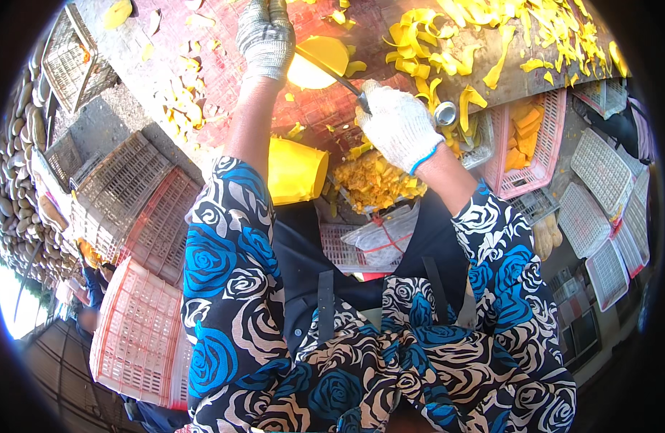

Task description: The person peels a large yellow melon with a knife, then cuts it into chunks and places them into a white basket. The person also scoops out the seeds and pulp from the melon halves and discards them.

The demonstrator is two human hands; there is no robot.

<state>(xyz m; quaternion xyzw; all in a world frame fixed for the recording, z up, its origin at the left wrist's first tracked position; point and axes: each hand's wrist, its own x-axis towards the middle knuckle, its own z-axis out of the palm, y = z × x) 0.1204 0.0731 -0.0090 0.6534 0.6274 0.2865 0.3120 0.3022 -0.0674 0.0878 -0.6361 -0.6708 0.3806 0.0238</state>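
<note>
My right hand (400, 127), in a white knit glove, grips the dark handle of a knife (332, 73). Its blade lies across a yellow pumpkin piece (319, 62) on the reddish work table (310, 116). My left hand (266, 40), in a grey-streaked glove, is beside that piece at the top edge; its fingers are partly cut off by the picture, and whether it holds anything cannot be told. A larger peeled yellow pumpkin piece (294, 170) rests at the table's near edge, below my left forearm. Orange pulp (378, 181) is heaped beneath my right hand.
Yellow peelings (419, 46) cover the table's far right. A pink crate (554, 146) holds orange pumpkin pieces (526, 130). A metal can-like object (445, 113) is at the table edge. Stacked plastic crates (140, 325) stand at left, others (603, 168) at right. A person (89, 316) is at far left.
</note>
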